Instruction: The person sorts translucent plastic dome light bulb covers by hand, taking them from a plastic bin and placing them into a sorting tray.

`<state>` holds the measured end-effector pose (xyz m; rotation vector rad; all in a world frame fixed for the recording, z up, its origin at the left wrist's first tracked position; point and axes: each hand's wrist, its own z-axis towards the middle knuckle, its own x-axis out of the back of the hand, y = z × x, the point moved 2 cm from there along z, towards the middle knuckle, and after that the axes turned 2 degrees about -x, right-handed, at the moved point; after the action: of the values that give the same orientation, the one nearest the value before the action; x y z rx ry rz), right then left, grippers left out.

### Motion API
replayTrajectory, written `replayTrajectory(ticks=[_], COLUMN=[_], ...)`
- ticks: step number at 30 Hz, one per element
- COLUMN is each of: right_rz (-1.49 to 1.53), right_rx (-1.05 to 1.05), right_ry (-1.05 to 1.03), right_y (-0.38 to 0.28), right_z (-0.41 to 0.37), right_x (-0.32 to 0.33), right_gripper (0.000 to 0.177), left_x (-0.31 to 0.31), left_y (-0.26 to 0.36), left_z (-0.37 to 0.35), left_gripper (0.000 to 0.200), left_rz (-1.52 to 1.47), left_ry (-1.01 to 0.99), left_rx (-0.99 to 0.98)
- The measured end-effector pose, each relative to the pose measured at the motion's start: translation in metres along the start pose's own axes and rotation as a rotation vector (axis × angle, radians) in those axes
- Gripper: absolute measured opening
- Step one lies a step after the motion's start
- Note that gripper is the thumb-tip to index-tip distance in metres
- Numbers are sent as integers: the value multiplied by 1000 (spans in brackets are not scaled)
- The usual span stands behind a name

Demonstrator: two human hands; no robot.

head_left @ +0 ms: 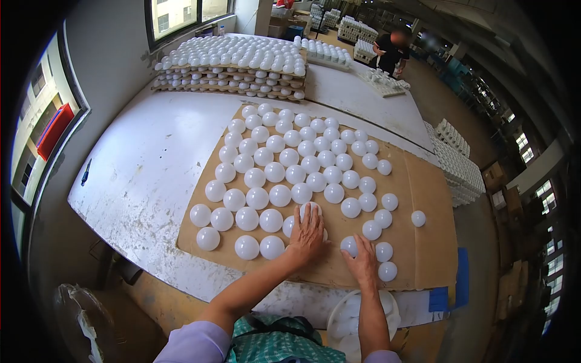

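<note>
Many glossy white globes [279, 195], looking like light bulb covers, stand in loose rows on a brown cardboard sheet [426, 242]. My left hand [307, 235] lies over the globes near the front middle, its fingers stretched out. Its fingertips touch one globe [310, 209], and others are partly hidden beneath and beside the palm. To the right, my right hand [362, 260] has thumb and fingers around another globe [348, 244] resting on the cardboard. Two more globes [385, 261] sit just right of that hand.
Stacked layers of globes [230, 60] stand at the table's back left. A white bag [345, 320] with pale contents is below the front edge. A dark pen-like tool [86, 172] lies on the white table [139, 151]. Another person [392, 51] stands at the far right.
</note>
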<state>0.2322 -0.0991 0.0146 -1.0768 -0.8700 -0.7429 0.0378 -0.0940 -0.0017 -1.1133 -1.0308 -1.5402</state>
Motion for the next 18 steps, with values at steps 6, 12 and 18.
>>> replayTrajectory(ticks=[6,12,18], right_rz=[150,317,318], right_rx=[55,156,176], right_ry=[84,31,206], right_y=[-5,-6,-3], right_z=[31,49,41], right_x=[-30,-59,-32], right_gripper=[63,60,56], left_x=[3,0,6], left_y=[-3,4,3], left_z=[3,-16,-20], left_gripper=[75,49,37], left_rz=[-76,-147,-203], left_ry=[43,201,194], left_rx=[-16,-98,-177])
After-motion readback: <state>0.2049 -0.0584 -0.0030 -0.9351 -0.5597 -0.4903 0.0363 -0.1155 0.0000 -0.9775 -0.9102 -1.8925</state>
